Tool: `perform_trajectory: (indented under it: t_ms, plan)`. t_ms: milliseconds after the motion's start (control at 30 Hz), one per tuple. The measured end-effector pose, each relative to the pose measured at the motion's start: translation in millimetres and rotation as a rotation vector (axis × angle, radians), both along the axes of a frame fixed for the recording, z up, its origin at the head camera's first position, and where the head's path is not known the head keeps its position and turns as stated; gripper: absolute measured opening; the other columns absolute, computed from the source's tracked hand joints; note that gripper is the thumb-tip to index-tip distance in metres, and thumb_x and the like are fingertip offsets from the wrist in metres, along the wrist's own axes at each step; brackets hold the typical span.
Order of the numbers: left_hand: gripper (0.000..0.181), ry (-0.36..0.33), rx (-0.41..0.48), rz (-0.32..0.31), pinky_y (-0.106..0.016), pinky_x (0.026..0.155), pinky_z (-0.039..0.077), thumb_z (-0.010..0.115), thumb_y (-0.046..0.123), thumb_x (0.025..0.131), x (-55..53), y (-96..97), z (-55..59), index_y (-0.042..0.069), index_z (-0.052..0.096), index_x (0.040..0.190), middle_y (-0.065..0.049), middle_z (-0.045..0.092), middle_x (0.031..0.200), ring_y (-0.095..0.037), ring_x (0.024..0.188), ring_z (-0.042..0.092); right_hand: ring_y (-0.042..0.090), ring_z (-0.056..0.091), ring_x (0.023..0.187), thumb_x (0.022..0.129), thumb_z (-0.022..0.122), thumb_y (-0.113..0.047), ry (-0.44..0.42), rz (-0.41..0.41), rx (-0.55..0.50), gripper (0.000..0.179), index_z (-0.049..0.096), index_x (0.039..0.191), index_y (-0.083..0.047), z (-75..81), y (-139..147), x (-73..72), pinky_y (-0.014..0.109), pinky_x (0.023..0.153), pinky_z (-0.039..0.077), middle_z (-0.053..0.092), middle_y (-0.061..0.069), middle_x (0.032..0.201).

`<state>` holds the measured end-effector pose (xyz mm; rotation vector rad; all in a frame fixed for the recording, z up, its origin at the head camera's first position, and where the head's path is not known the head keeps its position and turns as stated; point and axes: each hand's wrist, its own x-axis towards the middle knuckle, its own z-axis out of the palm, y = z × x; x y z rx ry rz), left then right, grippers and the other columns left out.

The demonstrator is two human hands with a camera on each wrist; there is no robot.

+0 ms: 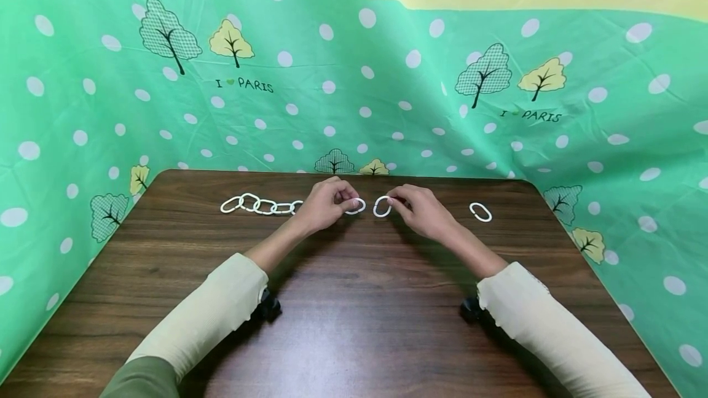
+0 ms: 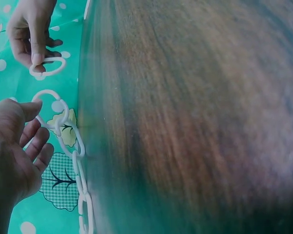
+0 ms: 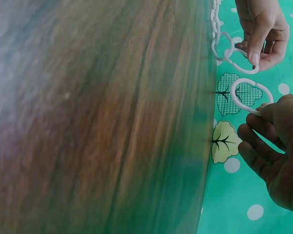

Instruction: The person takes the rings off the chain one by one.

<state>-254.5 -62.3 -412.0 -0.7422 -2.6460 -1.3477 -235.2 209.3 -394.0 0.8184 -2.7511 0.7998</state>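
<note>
A chain of white oval plastic links (image 1: 265,206) stretches along the far part of the table, its left end lying on the wood. My left hand (image 1: 326,204) pinches the chain's right end link (image 2: 44,92) between thumb and forefinger, and hides part of the chain in the head view. Just to the right, my right hand (image 1: 423,209) pinches a single loose link (image 1: 381,206) by its edge. A small split shows in this loose link (image 3: 254,84) in the right wrist view. The two held links face each other with a narrow gap between them.
Another loose white link (image 1: 480,212) lies on the table to the right of my right hand. The brown wooden table (image 1: 365,324) ends just behind the hands. A green dotted cloth (image 1: 354,97) hangs behind and at both sides.
</note>
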Motion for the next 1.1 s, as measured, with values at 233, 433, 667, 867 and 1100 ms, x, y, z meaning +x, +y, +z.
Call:
perform_trajectory:
  t_ms: [233, 433, 667, 867, 1100]
  plan:
    - [0.007, 0.005, 0.014, -0.006, -0.032, 0.090, 0.058, 0.084, 0.013, 0.103, 0.3, 0.8, -1.0, 0.007, 0.081, 0.105, -0.008, 0.073, 0.101, -0.020, 0.096, 0.067, 0.029, 0.076, 0.101, 0.114, 0.068, -0.014, 0.008, -0.018, 0.021, 0.020, 0.081, 0.121, -0.001, -3.8, 12, 0.6, 0.050, 0.089, 0.061, 0.082, 0.014, 0.116]
    - [0.008, 0.017, 0.016, -0.005, -0.035, 0.093, 0.060, 0.083, 0.013, 0.104, -0.3, 1.5, -2.2, 0.006, 0.080, 0.107, -0.009, 0.076, 0.100, -0.021, 0.096, 0.071, 0.030, 0.076, 0.102, 0.113, 0.068, -0.011, 0.008, -0.038, 0.033, 0.020, 0.081, 0.122, 0.000, -4.9, 21, 3.1, 0.051, 0.090, 0.061, 0.082, 0.015, 0.115]
    - [0.008, 0.013, 0.032, 0.009, -0.036, 0.091, 0.060, 0.082, 0.012, 0.104, 0.2, 2.1, -3.0, 0.006, 0.079, 0.107, -0.009, 0.079, 0.101, -0.022, 0.094, 0.073, 0.027, 0.074, 0.096, 0.111, 0.068, -0.011, 0.027, -0.029, 0.023, 0.022, 0.083, 0.124, -0.002, -7.4, 35, 2.8, 0.048, 0.084, 0.058, 0.081, 0.014, 0.110]
    - [0.008, -0.025, 0.046, 0.032, -0.035, 0.089, 0.060, 0.081, 0.014, 0.105, 2.7, 2.2, -1.8, 0.007, 0.078, 0.108, -0.008, 0.081, 0.100, -0.020, 0.091, 0.074, 0.018, 0.066, 0.087, 0.111, 0.069, -0.022, 0.084, 0.042, -0.045, 0.027, 0.084, 0.126, -0.005, -19.7, 54, -2.3, 0.037, 0.076, 0.052, 0.080, 0.008, 0.104]
    - [0.011, -0.041, 0.061, 0.044, -0.035, 0.089, 0.061, 0.082, 0.017, 0.106, 3.3, 2.2, 0.8, 0.007, 0.079, 0.110, -0.008, 0.081, 0.101, -0.020, 0.092, 0.075, 0.021, 0.065, 0.085, 0.109, 0.071, -0.008, 0.036, -0.054, 0.046, 0.024, 0.083, 0.128, 0.000, -8.5, 59, 8.4, 0.039, 0.075, 0.052, 0.079, 0.012, 0.102]
